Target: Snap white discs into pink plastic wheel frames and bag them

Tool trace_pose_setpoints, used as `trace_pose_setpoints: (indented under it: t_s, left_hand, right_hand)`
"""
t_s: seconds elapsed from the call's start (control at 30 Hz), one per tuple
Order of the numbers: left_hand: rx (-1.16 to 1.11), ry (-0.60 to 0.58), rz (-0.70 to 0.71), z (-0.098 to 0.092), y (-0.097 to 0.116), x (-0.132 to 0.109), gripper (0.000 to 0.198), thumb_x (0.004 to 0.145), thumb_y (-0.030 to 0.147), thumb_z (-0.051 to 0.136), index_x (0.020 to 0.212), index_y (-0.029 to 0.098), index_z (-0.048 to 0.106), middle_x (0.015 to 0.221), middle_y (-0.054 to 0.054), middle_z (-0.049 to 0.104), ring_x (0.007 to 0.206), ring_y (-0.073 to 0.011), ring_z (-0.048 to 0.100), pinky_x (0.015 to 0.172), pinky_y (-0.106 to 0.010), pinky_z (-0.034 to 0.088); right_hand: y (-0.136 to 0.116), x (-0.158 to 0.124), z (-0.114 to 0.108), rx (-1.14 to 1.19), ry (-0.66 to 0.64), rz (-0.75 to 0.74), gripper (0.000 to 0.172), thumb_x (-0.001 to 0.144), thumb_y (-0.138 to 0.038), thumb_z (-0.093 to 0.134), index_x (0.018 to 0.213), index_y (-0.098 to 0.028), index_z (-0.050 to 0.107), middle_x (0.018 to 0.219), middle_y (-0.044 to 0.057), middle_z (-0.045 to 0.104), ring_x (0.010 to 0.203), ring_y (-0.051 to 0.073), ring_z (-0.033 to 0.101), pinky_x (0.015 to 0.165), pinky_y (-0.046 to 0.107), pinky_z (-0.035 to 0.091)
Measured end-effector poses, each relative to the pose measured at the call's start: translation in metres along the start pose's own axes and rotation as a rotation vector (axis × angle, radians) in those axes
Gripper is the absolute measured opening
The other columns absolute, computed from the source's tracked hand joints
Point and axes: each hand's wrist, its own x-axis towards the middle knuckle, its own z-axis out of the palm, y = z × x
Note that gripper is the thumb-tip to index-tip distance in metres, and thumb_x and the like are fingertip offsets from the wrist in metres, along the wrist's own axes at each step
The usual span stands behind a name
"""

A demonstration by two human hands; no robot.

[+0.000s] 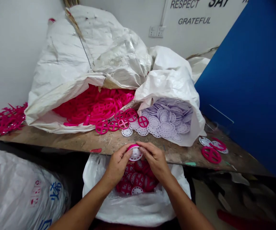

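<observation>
My left hand (117, 165) and my right hand (154, 158) meet over the bench's front edge, both pinched on one small wheel (135, 152): a pink ring with a white disc set in it. Right below them a white bag (138, 204) hangs open and holds several joined pink-and-white wheels (136, 182). Loose pink rings (118, 123) and white discs (138, 129) lie on the wooden bench (63, 142) just beyond my fingers.
A big white sack (63, 83) spills pink rings at the back left. A second sack (173, 86) spills white discs at the right. More parts (212, 148) lie at the right, pink scrap (5, 119) at the far left. A blue panel (253, 83) stands right; another printed sack (20, 191) sits lower left.
</observation>
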Motion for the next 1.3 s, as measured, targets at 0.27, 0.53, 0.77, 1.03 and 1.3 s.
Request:
trace_pose_setpoints:
  t_s: [0.27, 0.53, 0.77, 1.03, 1.3]
  left_hand:
    - [0.052, -0.073, -0.005, 0.0, -0.007, -0.004, 0.037, 0.086, 0.034, 0.052, 0.12, 0.019, 0.052, 0.113, -0.008, 0.064, 0.1, -0.0212, 0.062, 0.084, -0.032, 0.05]
    - [0.054, -0.103, -0.178, 0.005, -0.02, -0.023, 0.031, 0.083, 0.034, 0.053, 0.109, 0.019, 0.053, 0.086, -0.004, 0.068, 0.068, -0.0175, 0.067, 0.059, -0.026, 0.053]
    - [0.313, -0.187, -0.114, -0.04, 0.003, -0.012, 0.034, 0.073, 0.029, 0.065, 0.106, 0.022, 0.063, 0.086, -0.004, 0.069, 0.067, -0.0174, 0.063, 0.062, -0.026, 0.048]
    - [1.01, 0.606, 0.107, -0.127, 0.014, 0.065, 0.047, 0.076, 0.04, 0.061, 0.114, 0.014, 0.049, 0.099, -0.012, 0.063, 0.088, -0.0266, 0.062, 0.078, -0.037, 0.046]
    - [0.605, 0.563, 0.028, -0.12, -0.004, 0.072, 0.038, 0.071, 0.031, 0.062, 0.107, 0.02, 0.053, 0.085, -0.004, 0.063, 0.086, -0.0232, 0.062, 0.077, -0.034, 0.047]
  right_hand:
    - [0.005, -0.006, -0.002, 0.241, -0.041, 0.233, 0.022, 0.087, -0.034, 0.052, 0.102, -0.021, 0.062, 0.071, -0.002, 0.061, 0.055, 0.01, 0.052, 0.055, 0.022, 0.043]
    - [0.013, -0.032, -0.002, 0.187, -0.198, 0.217, 0.02, 0.083, -0.025, 0.056, 0.103, -0.02, 0.055, 0.089, 0.002, 0.066, 0.079, 0.016, 0.062, 0.069, 0.027, 0.047]
    - [-0.001, 0.006, -0.014, -0.199, -0.364, 0.042, 0.018, 0.081, -0.028, 0.06, 0.098, -0.022, 0.064, 0.09, 0.003, 0.069, 0.079, 0.018, 0.062, 0.069, 0.027, 0.045]
    - [0.009, 0.088, 0.027, -0.73, -0.161, -0.043, 0.022, 0.088, -0.029, 0.052, 0.099, -0.018, 0.067, 0.1, 0.011, 0.066, 0.089, 0.022, 0.061, 0.077, 0.03, 0.041]
    - [0.022, 0.103, 0.042, -0.66, -0.15, 0.016, 0.031, 0.07, -0.022, 0.069, 0.101, -0.02, 0.063, 0.104, 0.009, 0.062, 0.084, 0.021, 0.058, 0.073, 0.031, 0.039]
